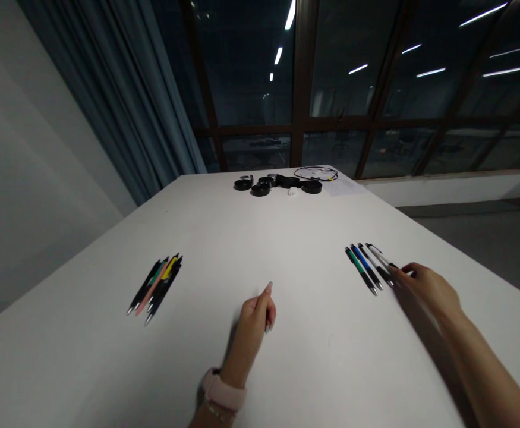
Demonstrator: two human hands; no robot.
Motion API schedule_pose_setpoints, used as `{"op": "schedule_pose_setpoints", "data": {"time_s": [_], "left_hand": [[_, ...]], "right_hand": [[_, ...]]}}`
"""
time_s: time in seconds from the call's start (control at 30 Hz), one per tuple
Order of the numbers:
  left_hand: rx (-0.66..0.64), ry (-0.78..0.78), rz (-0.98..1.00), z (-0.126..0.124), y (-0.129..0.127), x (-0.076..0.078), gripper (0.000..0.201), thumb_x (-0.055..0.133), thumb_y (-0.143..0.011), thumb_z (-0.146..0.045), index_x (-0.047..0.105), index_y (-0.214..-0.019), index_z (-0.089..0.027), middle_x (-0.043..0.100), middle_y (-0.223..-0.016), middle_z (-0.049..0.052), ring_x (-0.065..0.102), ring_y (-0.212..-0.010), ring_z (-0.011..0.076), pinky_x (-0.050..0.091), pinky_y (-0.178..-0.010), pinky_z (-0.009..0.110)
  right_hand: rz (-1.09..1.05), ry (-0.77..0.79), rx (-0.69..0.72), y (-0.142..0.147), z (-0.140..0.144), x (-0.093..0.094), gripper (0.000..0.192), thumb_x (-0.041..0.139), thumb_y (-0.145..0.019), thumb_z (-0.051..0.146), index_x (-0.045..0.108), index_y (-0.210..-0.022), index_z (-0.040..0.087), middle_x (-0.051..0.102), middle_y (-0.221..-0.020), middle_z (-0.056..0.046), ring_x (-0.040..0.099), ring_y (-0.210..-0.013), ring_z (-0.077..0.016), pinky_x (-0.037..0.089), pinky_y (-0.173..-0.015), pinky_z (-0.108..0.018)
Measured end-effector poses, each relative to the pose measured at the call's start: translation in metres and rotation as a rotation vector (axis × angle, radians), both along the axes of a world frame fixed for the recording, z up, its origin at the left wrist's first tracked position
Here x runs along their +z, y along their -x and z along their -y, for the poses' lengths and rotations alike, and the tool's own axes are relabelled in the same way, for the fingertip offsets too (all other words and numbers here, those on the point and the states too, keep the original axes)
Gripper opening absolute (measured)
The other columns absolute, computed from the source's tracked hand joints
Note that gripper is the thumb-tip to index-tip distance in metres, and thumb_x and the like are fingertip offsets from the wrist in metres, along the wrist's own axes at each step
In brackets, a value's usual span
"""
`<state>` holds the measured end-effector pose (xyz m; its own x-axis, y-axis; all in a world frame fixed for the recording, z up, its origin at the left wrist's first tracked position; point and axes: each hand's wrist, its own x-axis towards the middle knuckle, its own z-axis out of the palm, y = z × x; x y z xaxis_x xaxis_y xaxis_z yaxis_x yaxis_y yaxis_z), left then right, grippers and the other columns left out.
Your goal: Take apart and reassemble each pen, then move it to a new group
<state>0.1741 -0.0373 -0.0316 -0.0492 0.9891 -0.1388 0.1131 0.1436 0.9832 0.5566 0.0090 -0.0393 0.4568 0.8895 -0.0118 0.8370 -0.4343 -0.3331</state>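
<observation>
Head view: at four o'clock I see the right hand pinching a white pen; at six, the left hand curls loosely closed.

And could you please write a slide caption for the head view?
Right hand at the end pen of a row, left hand over the white table, more pens bunched at left.
</observation>
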Motion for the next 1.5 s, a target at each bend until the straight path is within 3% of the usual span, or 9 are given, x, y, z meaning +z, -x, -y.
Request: {"op": "schedule_pose_setpoints", "data": {"time_s": [0.27, 0.87, 1.5], "left_hand": [[-0.005, -0.01, 0.001, 0.0, 0.001, 0.001, 0.07, 0.037, -0.072, -0.085, 0.036, -0.039, -0.024, 0.03, -0.035, -0.005, 0.031, -0.037, 0.0089, 0.025, -0.041, 0.026], [0.035, -0.023, -0.002, 0.002, 0.0, 0.006, 0.068, 0.04, -0.07, -0.085, 0.034, -0.038, -0.024, 0.029, -0.037, -0.005, 0.027, -0.039, 0.0089, 0.027, -0.045, 0.027], [0.045, -0.03, -0.03, 0.002, 0.0, 0.004, 0.069, 0.038, -0.069, -0.086, 0.034, -0.039, -0.024, 0.029, -0.038, -0.005, 0.029, -0.04, 0.0097, 0.027, -0.047, 0.027]], "right_hand": [[-0.011, -0.051, 0.041, -0.004, -0.003, -0.009, 0.04, 0.051, -0.077, 0.064, 0.06, -0.075, 0.025, 0.069, -0.065, -0.01, 0.066, -0.065, -0.0318, 0.043, -0.053, -0.035], [-0.075, -0.061, 0.069, -0.005, -0.003, -0.012, 0.038, 0.052, -0.076, 0.062, 0.057, -0.076, 0.025, 0.068, -0.063, -0.007, 0.065, -0.061, -0.0291, 0.041, -0.054, -0.035], [-0.104, -0.103, 0.171, -0.001, -0.007, -0.021, 0.038, 0.051, -0.077, 0.058, 0.062, -0.083, 0.022, 0.069, -0.067, -0.006, 0.062, -0.057, -0.0231, 0.037, -0.051, -0.03]]}}
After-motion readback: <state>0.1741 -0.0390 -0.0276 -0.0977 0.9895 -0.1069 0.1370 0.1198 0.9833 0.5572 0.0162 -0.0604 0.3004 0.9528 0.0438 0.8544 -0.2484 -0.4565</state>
